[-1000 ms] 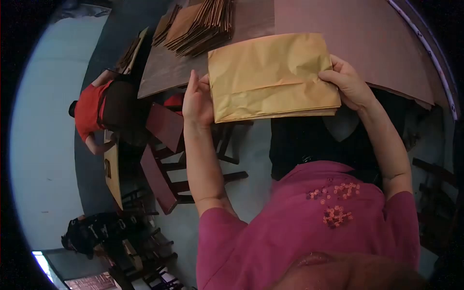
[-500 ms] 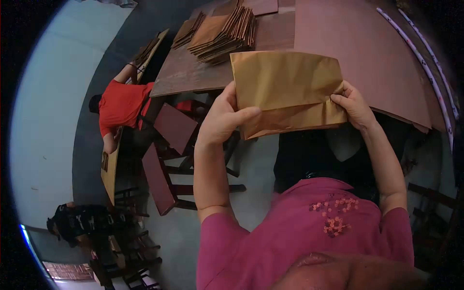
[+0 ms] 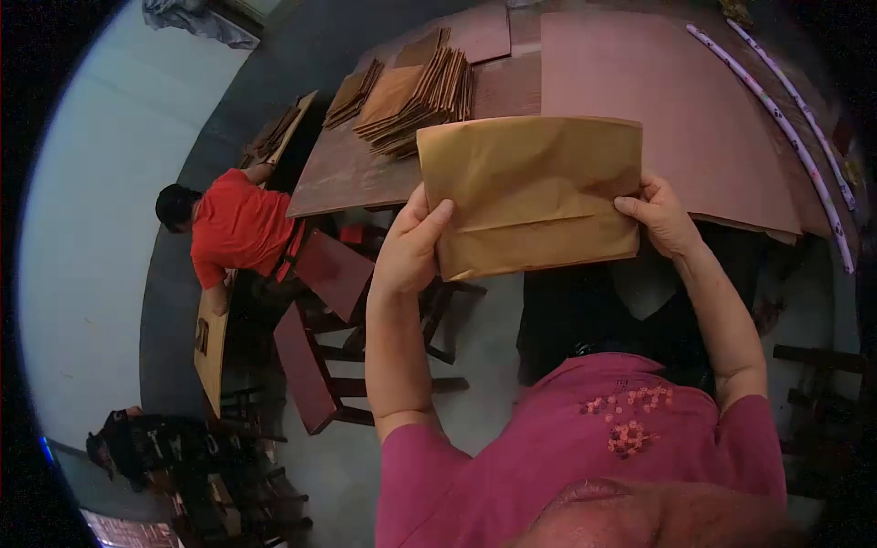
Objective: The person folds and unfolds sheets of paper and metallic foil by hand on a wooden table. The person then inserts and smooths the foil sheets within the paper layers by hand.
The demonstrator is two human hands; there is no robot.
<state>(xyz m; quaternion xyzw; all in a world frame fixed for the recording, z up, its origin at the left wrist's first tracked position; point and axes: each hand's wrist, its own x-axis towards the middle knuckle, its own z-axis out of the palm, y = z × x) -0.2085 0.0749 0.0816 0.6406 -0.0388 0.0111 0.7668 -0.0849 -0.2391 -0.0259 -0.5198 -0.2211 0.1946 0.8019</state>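
Spanning the gap between both hands, the golden-brown paper piece (image 3: pixel 534 187) is held up in front of the body, at the near side of the worktable (image 3: pixel 338 173). It is roughly rectangular and flat, its smooth face dented by shallow wrinkles, with a crease running across the lower part and a gently bowed top edge. The left hand (image 3: pixel 409 247) grips its left edge, thumb on the near face and fingers mostly hidden behind; the right hand (image 3: pixel 664 215) pinches the right edge, its thumb also on the face. Both bare forearms reach forward from a pink top (image 3: pixel 548 438) with flower decoration. The held paper hides part of the table beyond, where uneven stacks of folded brown paper (image 3: pixel 416 100) lean in layers. To the right lies a broad, dull-pink sheet (image 3: pixel 676 110), and past it curve two pale, patterned strips (image 3: pixel 776 114). On the left, a person in red (image 3: pixel 239 219) bends over a yellowish board (image 3: pixel 210 365); maroon seats (image 3: pixel 304 365) stand between. Farther down, another person in dark patterned clothing (image 3: pixel 164 447) is dim near dark furniture.
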